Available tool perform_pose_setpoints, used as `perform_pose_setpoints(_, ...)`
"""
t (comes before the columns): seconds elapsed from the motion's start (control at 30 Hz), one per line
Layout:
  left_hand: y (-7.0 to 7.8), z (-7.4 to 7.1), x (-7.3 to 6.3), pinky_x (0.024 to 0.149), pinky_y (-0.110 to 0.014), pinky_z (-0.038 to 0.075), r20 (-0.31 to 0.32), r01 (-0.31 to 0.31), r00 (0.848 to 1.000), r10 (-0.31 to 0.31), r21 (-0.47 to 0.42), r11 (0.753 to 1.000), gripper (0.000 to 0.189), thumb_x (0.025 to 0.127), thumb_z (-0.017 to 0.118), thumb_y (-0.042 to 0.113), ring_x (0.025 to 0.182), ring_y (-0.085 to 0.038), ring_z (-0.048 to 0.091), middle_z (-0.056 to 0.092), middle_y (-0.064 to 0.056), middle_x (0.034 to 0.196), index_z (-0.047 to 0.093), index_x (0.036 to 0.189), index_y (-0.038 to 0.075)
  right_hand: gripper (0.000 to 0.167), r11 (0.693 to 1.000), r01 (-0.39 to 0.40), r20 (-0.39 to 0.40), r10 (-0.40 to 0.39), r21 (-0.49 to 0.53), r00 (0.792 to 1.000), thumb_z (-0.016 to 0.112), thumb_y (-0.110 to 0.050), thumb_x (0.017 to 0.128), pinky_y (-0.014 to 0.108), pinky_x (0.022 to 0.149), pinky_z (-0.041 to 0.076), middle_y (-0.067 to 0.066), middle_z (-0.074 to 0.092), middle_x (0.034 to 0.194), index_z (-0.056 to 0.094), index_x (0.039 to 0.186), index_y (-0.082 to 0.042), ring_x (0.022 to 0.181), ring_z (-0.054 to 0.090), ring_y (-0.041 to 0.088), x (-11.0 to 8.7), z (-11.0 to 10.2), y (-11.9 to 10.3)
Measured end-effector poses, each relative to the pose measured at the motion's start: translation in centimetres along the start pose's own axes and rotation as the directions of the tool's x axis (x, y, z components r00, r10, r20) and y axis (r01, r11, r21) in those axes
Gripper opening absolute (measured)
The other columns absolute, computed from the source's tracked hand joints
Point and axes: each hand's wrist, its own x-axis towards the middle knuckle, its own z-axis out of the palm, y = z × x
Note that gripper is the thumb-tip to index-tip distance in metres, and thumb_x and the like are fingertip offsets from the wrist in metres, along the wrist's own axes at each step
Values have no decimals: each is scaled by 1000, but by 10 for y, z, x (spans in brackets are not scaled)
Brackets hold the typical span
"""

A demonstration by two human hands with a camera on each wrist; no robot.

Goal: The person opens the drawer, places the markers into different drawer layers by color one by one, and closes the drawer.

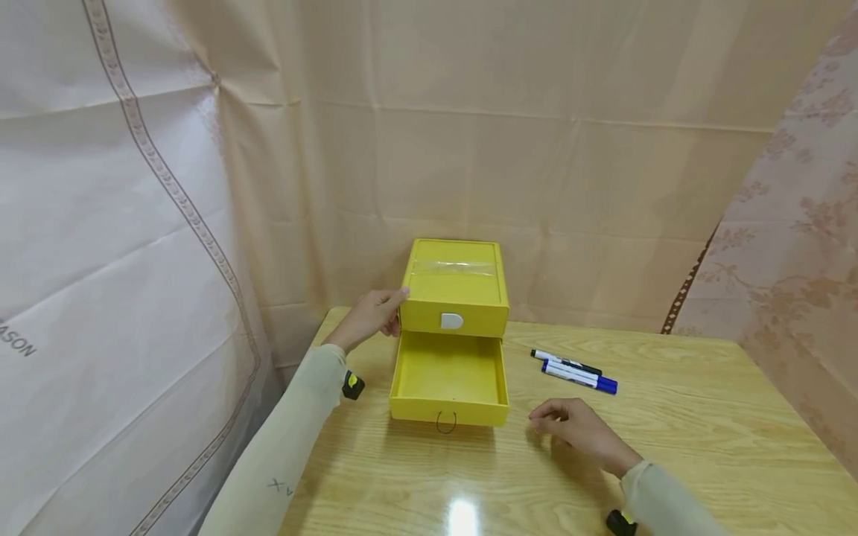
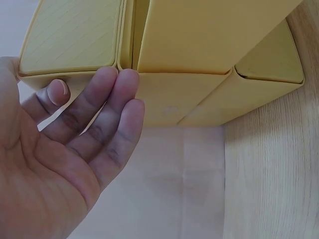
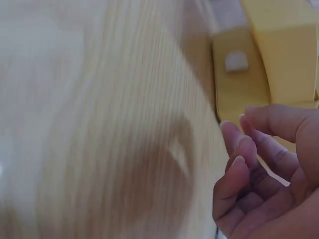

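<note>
A yellow two-tier drawer box (image 1: 457, 286) stands near the back edge of the table. Its upper drawer, with a white tab (image 1: 452, 321), is closed. The lower drawer (image 1: 449, 412) is pulled out toward me, bare inside, with a thin dark loop on its front. My left hand (image 1: 375, 313) steadies the box's left side, thumb by the top edge. In the left wrist view, the extended fingertips (image 2: 130, 79) lie against the yellow side wall. Right of the pulled-out drawer, my right hand (image 1: 579, 432) hovers low over the table with loosely bent fingers, holding nothing.
On the wooden table (image 1: 704, 417), a black-and-white marker (image 1: 566, 362) and blue-capped markers (image 1: 579, 377) lie together right of the box. A beige cloth (image 1: 536, 171) hangs behind the table, with more patterned cloth at both sides.
</note>
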Motion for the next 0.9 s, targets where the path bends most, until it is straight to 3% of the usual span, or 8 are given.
perform_pose_setpoints(0.1, 0, 0, 1, 77, -47, 60, 2, -2, 1000, 2, -2, 1000, 66, 103, 42, 67, 85, -47, 69, 66, -17, 81, 65, 90, 7, 18, 982, 44, -117, -66, -181, 991, 70, -22, 100, 32, 65, 53, 3, 71, 99, 75, 111, -8, 81, 60, 19, 2, -11, 5)
perform_pose_setpoints(0.27, 0, 1, 0, 81, -53, 58, -3, -2, 1000, 2, 0, 1000, 66, 103, 42, 67, 80, -41, 69, 67, -17, 81, 65, 89, 7, 8, 895, 98, -222, -212, -435, 952, 73, -15, 97, 28, 67, 51, -2, 72, 95, 76, 103, -10, 80, 62, 13, 6, -34, 18)
perform_pose_setpoints(0.4, 0, 1, 0, 80, -50, 59, -6, 1, 1000, -1, -3, 1000, 66, 104, 42, 66, 79, -38, 69, 68, -17, 82, 64, 87, 6, 13, 871, 85, -247, -229, -484, 942, 71, -16, 99, 33, 64, 52, 2, 73, 96, 75, 108, -7, 73, 61, 14, 6, -53, 31)
perform_pose_setpoints(0.63, 0, 1, 0, 78, -47, 60, -12, -3, 1000, 3, 13, 1000, 66, 103, 42, 67, 79, -37, 70, 67, -16, 82, 65, 88, 7, 13, 831, 19, -321, -237, -556, 917, 74, -18, 96, 50, 75, 55, 5, 73, 98, 76, 105, -8, 89, 68, 26, 5, -74, 49)
perform_pose_setpoints(0.9, -1, 2, 0, 80, -51, 59, -14, -1, 1000, 1, -2, 1000, 66, 103, 43, 67, 81, -40, 70, 68, -17, 82, 65, 87, 7, 18, 809, -20, -359, -238, -588, 903, 76, -16, 94, 50, 69, 52, 10, 67, 97, 74, 108, -6, 85, 62, 28, 8, -90, 59)
